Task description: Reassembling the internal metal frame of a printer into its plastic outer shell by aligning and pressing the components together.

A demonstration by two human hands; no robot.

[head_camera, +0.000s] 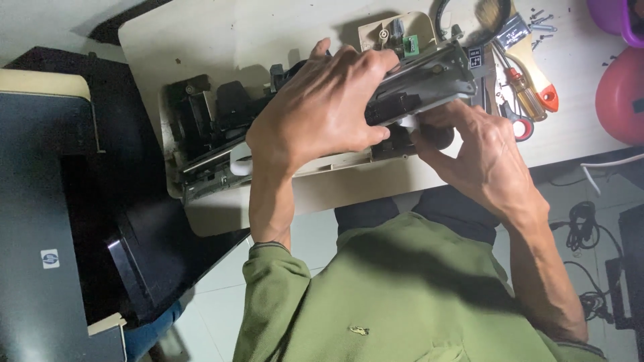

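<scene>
A stripped printer mechanism [201, 127], black and grey with a cream base, lies on a small pale table [201, 40]. My left hand [322, 110] lies over its middle, fingers wrapped over a long grey metal rail [436, 74]. My right hand [476, 144] grips the underside of the same assembly at its right end, the thumb pressed on a white part near the rail. A small green circuit board [411, 45] sits on the far side of the mechanism.
A black printer body [47, 221] stands at the left beside the table. At the table's far right lie a paintbrush [516, 33], a screwdriver [526, 94], red-handled scissors [516, 121] and several loose screws [540, 20]. Pink and purple containers [624, 87] sit at the right edge. Cables trail on the floor [583, 221].
</scene>
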